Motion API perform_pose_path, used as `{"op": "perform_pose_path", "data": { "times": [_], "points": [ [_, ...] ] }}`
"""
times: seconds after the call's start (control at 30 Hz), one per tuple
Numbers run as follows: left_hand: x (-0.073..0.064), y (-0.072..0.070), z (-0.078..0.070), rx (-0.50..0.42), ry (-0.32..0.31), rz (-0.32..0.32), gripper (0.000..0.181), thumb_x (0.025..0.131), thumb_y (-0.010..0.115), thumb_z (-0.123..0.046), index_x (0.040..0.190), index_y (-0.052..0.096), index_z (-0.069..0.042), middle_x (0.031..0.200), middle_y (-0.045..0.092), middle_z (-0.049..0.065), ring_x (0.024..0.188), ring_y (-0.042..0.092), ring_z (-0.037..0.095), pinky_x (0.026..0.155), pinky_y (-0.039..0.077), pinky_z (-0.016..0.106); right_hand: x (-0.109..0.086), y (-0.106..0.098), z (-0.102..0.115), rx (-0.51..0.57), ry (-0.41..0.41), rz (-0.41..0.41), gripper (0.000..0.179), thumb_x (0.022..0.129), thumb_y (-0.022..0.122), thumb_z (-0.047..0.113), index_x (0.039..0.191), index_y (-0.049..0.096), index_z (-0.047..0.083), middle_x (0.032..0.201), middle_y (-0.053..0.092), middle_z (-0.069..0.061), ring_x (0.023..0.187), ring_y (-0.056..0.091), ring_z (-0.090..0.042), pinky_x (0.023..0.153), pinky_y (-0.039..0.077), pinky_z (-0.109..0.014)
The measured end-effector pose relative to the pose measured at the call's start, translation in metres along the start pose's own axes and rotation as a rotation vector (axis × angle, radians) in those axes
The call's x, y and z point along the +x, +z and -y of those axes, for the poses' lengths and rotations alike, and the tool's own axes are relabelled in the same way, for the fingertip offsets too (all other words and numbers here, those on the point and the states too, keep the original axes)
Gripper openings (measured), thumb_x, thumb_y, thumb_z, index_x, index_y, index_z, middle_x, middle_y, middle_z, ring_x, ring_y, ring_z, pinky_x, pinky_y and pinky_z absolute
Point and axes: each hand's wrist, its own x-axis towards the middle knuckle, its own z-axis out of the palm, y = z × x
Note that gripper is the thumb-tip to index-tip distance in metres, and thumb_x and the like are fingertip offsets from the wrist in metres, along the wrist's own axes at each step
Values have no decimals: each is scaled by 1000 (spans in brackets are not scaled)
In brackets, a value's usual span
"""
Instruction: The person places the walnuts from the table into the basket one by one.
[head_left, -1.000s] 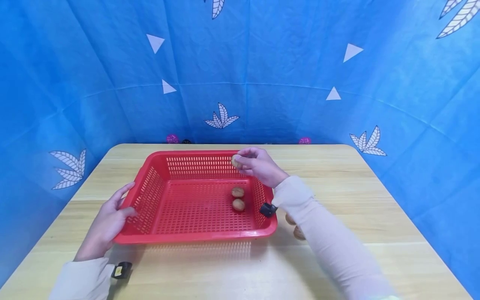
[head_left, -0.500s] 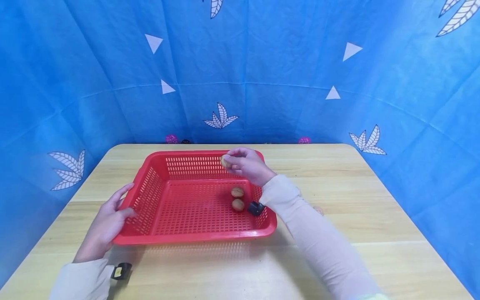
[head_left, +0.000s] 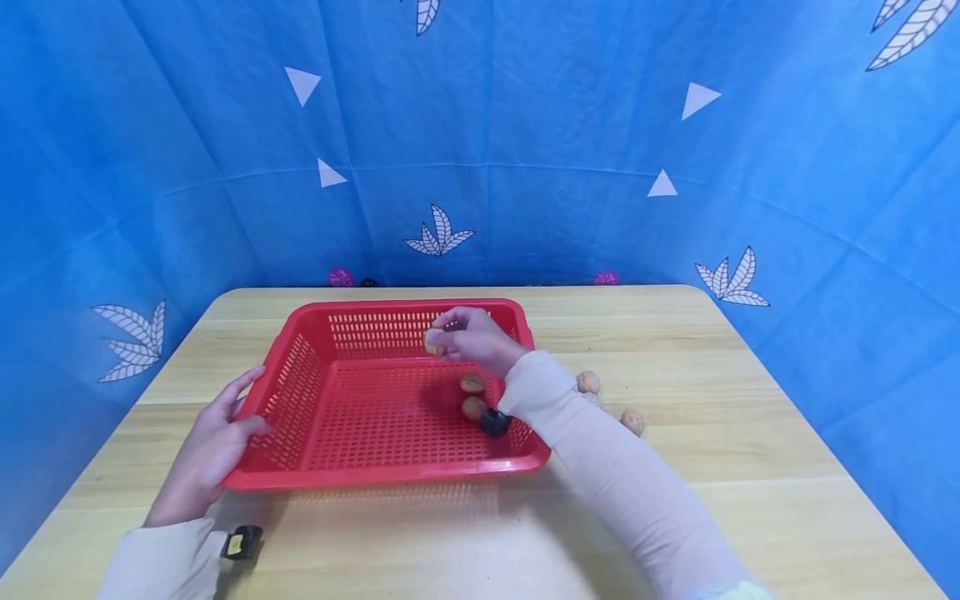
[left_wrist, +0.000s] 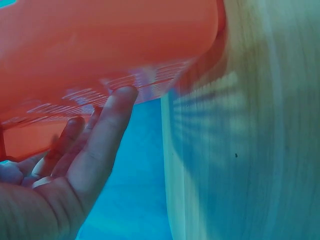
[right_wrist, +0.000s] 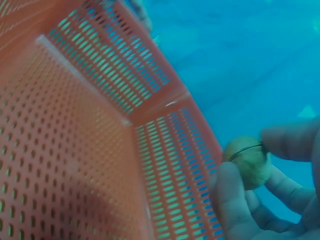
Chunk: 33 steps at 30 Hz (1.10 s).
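Observation:
My left hand [head_left: 213, 446] holds the left rim of a red plastic basket [head_left: 390, 477], its thumb and fingers spread at the edge. In the left wrist view, that hand's fingers [left_wrist: 100, 142] overlap the basket's outer side. A walnut [head_left: 434, 341] is pinched between the thumb and fingertips of my right hand [head_left: 480, 340], above the right back part of the basket. The right wrist view shows the pinched walnut [right_wrist: 248, 162] with its dark seam, close to the basket's rim. Two more walnuts [head_left: 472, 383] lie on the basket floor, below the right hand.
Several walnuts [head_left: 632, 422] lie on the wooden table [head_left: 720, 433] right of the basket, partly hidden behind the right forearm. A blue patterned cloth [head_left: 570, 125] hangs behind and beside the table. Black cameras [head_left: 243, 542] are strapped to both wrists.
My right hand has moved left with the walnut, from the basket's right back corner to farther over its inside. Walnuts on the table come into view behind the forearm. The left hand stays put.

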Motion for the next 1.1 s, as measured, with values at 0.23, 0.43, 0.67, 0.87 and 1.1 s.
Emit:
{"op": "perform_pose_path", "data": {
  "times": [0.23, 0.43, 0.67, 0.87, 1.1],
  "points": [
    [-1, -1, 0, 1, -5, 0, 79, 95, 51, -6, 158, 6, -23, 146, 30, 28, 94, 60, 15, 73, 58, 40, -3, 3, -5, -167, 79, 11, 28, 83, 77, 19, 105, 61, 12, 101, 62, -10, 92, 63, -29, 88, 51, -46],
    [-1, -2, 1, -6, -4, -5, 77, 96, 50, -7, 158, 7, -25, 146, 30, 28, 91, 61, 10, 73, 58, 40, -8, 8, -6, -301, 133, 19, 28, 82, 78, 19, 103, 60, 13, 97, 62, -8, 88, 61, -27, 83, 52, -47],
    [-1, -1, 1, -12, -32, -3, 78, 97, 50, -9, 157, 5, -27, 148, 28, 28, 93, 62, 12, 73, 58, 40, -14, 18, -7, -527, 186, 60, 30, 77, 82, 19, 100, 64, 17, 95, 63, -2, 91, 61, -23, 74, 55, -40],
    [-1, 0, 0, -3, -37, 1, 77, 98, 49, -9, 157, 4, -28, 148, 28, 28, 93, 61, 13, 73, 58, 40, -5, 29, -18, -744, 134, 125, 19, 83, 77, 18, 99, 67, 18, 88, 63, -1, 80, 62, -19, 62, 54, -31],
    [-2, 1, 0, 8, -30, 0, 78, 98, 51, -11, 157, 4, -28, 149, 28, 27, 94, 61, 11, 74, 58, 39, -7, 34, -22, -862, 98, 140, 21, 84, 76, 18, 104, 69, 19, 89, 62, 2, 75, 62, -16, 61, 52, -27]
  ]
}}
